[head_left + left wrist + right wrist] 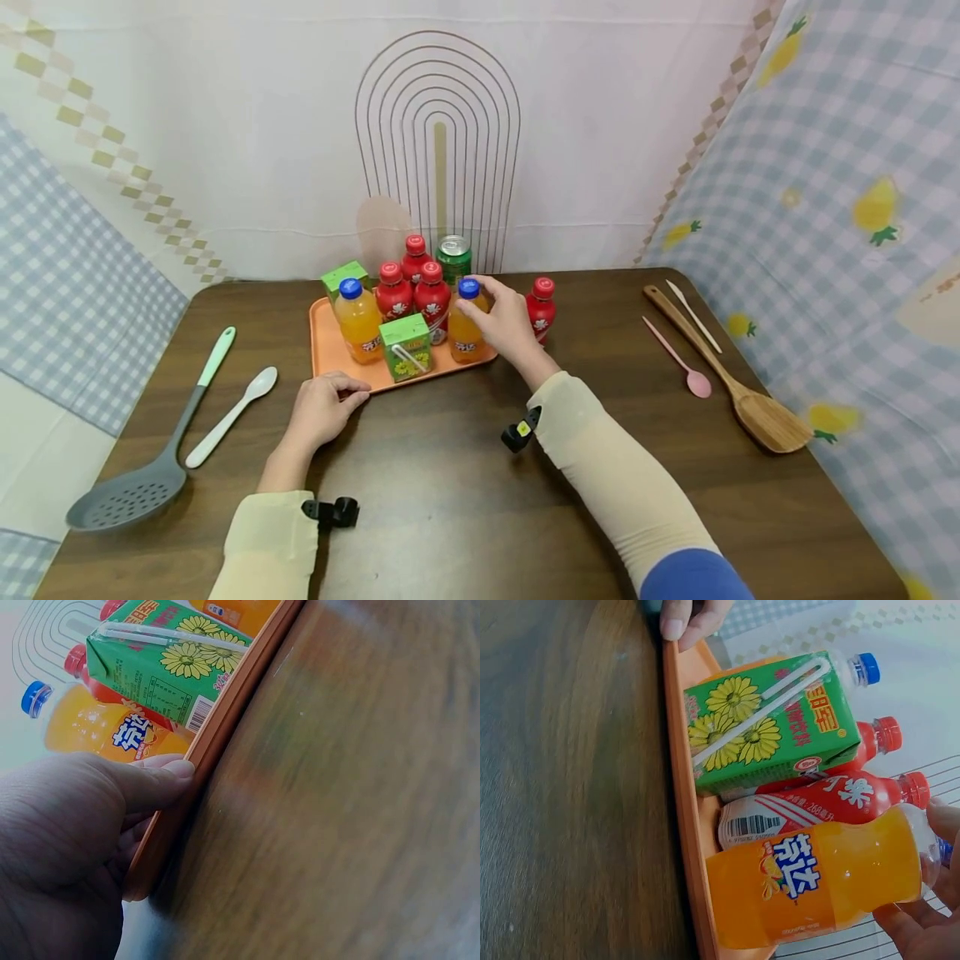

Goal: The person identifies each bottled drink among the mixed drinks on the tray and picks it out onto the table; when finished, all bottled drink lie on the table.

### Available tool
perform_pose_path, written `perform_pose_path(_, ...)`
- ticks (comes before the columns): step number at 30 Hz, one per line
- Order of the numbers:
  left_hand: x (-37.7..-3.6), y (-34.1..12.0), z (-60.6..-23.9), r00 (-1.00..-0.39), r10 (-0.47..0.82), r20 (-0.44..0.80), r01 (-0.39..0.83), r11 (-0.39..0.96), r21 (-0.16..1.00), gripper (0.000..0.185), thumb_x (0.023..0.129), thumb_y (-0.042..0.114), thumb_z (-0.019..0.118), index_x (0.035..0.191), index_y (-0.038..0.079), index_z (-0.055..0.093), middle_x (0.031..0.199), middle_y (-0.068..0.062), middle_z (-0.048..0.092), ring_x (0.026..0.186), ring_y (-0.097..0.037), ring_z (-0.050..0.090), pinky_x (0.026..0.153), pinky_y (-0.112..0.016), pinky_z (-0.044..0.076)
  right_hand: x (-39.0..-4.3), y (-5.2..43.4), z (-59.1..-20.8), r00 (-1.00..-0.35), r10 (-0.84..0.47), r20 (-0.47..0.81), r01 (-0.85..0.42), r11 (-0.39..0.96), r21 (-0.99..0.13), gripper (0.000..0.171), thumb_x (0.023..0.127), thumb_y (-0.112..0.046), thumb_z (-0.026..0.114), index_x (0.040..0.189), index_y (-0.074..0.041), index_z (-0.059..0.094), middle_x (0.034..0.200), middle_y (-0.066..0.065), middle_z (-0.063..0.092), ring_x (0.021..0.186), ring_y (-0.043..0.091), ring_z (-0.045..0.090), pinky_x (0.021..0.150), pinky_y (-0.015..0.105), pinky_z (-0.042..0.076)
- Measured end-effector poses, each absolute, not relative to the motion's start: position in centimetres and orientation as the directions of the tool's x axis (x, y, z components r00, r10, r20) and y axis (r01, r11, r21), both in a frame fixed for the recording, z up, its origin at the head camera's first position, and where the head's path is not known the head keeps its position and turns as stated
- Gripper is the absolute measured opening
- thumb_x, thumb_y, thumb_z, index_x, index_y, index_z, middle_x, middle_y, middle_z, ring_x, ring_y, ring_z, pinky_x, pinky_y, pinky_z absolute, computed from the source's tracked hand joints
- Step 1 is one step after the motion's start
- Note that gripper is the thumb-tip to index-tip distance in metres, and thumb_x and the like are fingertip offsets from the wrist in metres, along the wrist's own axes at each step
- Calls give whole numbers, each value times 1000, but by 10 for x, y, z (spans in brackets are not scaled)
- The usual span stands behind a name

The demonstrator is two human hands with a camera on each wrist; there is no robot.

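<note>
An orange tray (pixel 321 346) bears bottles, cartons and a can. My left hand (pixel 318 410) pinches its front left rim; the left wrist view shows the thumb (pixel 154 784) against the edge. At the tray's right end, my right hand (pixel 510 323) holds an upright orange soda bottle (pixel 467 331) around its neck, just under the blue cap. To the left stand a green drink carton (pixel 406 340) with a straw and another orange soda bottle (pixel 358 327). Behind them are three red bottles (pixel 432 302), a green can (pixel 454 260) and a second green carton (pixel 347 275).
A further red bottle (pixel 541 308) stands on the table right of the tray, partly behind my right hand. A grey slotted turner (pixel 142 492) and white spoon (pixel 234 421) lie left. Right lie a pink spoon (pixel 697 383), wooden spatula (pixel 768 417) and thin white utensil (pixel 693 317).
</note>
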State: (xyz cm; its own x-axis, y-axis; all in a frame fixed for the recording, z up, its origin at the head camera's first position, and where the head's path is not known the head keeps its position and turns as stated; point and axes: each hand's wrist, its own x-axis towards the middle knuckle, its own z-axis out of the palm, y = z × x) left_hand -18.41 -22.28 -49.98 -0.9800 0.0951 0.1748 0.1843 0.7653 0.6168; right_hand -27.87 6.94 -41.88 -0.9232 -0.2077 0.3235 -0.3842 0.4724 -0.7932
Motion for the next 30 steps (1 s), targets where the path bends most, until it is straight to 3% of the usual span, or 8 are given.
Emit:
perform_pose_path(10,-184,-223,-501,-979,95,182,189,763,618,5,86,14,74,89,12,78,87,0,70,85,-22,63,81,-44,48,-269,75,-412,-932,-147,332,-363,387,-848,41,88,-24,71,126,-10,62,119,5,66,112,17,61,94,33,48)
perform_pose_path(21,-184,-222,-498,-978,96,186,193,758,624,5,86,15,74,89,13,78,87,1,70,86,-22,63,81,-43,48,-237,114,-399,-888,-217,406,-458,318,-831,36,88,-24,71,122,-11,65,116,3,68,104,15,64,88,37,52)
perform_pose_path(27,-183,-221,-499,-980,90,176,182,752,633,5,86,14,74,88,13,78,86,2,70,85,-21,63,80,-43,48,-206,154,-386,-904,-220,367,-421,314,-851,36,89,-7,68,123,4,61,119,17,65,106,27,64,85,29,52)
perform_pose_path(30,-182,-222,-499,-980,85,179,181,750,636,5,86,14,73,88,13,78,86,2,70,86,-22,63,81,-44,48,-198,174,-379,-901,-211,379,-431,350,-832,36,89,-3,67,122,9,59,118,23,64,105,24,64,82,24,52)
